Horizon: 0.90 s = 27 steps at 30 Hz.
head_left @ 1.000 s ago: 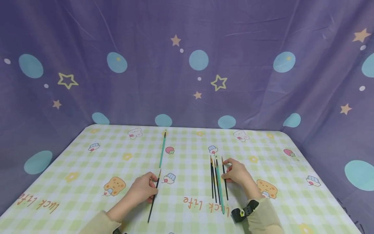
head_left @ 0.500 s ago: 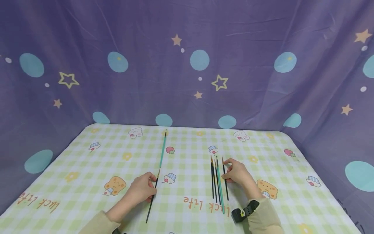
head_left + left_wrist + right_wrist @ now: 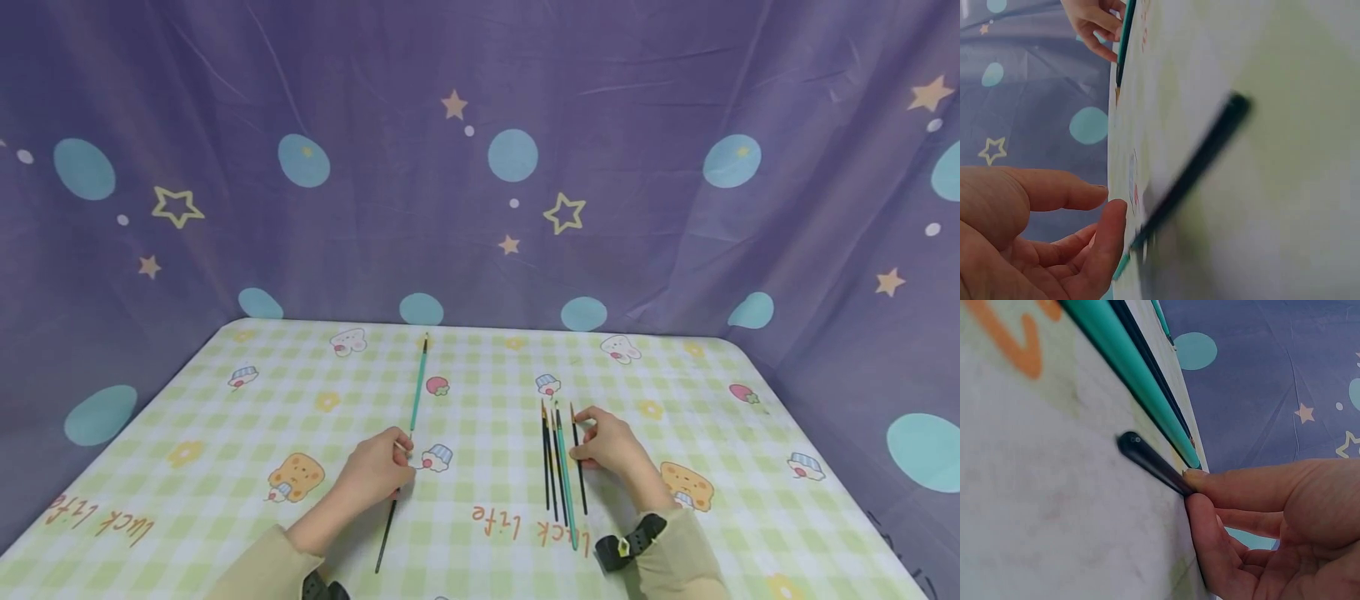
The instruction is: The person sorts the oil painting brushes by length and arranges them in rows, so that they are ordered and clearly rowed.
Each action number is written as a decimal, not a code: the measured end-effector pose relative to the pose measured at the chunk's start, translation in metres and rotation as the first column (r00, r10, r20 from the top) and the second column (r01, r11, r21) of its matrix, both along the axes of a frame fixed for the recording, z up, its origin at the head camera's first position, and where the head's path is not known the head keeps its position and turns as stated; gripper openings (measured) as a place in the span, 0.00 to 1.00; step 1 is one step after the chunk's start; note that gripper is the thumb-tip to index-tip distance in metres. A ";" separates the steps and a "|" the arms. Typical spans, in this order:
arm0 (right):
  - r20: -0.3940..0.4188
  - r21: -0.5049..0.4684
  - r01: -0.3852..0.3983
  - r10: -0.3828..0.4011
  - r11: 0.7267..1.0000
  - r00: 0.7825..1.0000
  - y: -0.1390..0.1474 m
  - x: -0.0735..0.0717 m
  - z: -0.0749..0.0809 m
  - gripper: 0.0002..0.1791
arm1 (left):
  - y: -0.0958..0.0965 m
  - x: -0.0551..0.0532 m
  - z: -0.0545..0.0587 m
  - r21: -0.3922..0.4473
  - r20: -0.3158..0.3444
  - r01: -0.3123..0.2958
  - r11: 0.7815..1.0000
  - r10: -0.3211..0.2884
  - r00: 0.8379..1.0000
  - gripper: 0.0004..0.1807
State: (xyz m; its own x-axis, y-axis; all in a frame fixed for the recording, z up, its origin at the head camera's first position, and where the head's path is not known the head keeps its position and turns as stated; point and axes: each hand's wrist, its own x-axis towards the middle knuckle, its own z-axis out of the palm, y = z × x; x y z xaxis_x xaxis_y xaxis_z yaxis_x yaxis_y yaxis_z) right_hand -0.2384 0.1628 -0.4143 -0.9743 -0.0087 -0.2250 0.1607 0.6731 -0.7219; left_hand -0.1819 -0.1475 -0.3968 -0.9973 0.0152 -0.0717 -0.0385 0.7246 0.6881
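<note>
A black-handled paintbrush [image 3: 386,535] lies on the tablecloth at left of centre. Over its upper part is my left hand [image 3: 375,472], which hides the bristle end; the left wrist view shows a gap between thumb and forefinger, with the dark handle [image 3: 1191,169] beyond them. Farther back lies a teal paintbrush [image 3: 418,387], nearly in line with the black one. My right hand [image 3: 609,443] pinches another black paintbrush [image 3: 1154,464] between thumb and forefinger, low at the cloth. Just left of it, a second teal paintbrush [image 3: 566,479] lies among several black paintbrushes [image 3: 546,471].
A green-and-white checked tablecloth [image 3: 480,467] with cartoon prints covers the table. Behind and at both sides hangs a purple curtain [image 3: 420,225] with stars and blue dots. A black wrist strap [image 3: 630,542] is on the right wrist.
My left hand has let go of the black paintbrush and shifted slightly forward and right over it. That brush's lower end moved a little left. My right hand stays in place.
</note>
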 end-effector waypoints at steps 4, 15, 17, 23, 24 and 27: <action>0.003 0.005 0.002 -0.002 1.000 1.000 0.000 0.000 0.001 0.29 | 0.015 -0.005 0.001 0.037 -0.016 0.048 0.998 -0.047 0.999 0.13; 0.024 -0.010 0.009 -0.009 1.000 1.000 0.000 0.001 0.003 0.28 | 0.061 -0.029 -0.002 0.208 0.012 0.148 0.967 -0.154 0.988 0.14; 0.024 -0.015 0.010 -0.010 1.000 1.000 0.000 0.002 0.002 0.28 | 0.068 -0.033 -0.005 0.247 0.036 0.153 0.957 -0.167 0.985 0.14; 0.007 -0.021 0.007 -0.007 1.000 1.000 0.001 0.000 -0.001 0.29 | 0.094 -0.043 -0.011 0.279 0.058 0.179 0.944 -0.203 0.977 0.14; 0.008 -0.020 0.008 -0.008 1.000 1.000 0.001 0.000 -0.001 0.29 | 0.098 -0.044 -0.011 0.279 0.061 0.181 0.943 -0.205 0.977 0.14; 0.011 -0.015 0.012 -0.012 1.000 1.000 0.001 0.000 -0.001 0.29 | 0.111 -0.047 -0.013 0.283 0.066 0.185 0.941 -0.211 0.975 0.14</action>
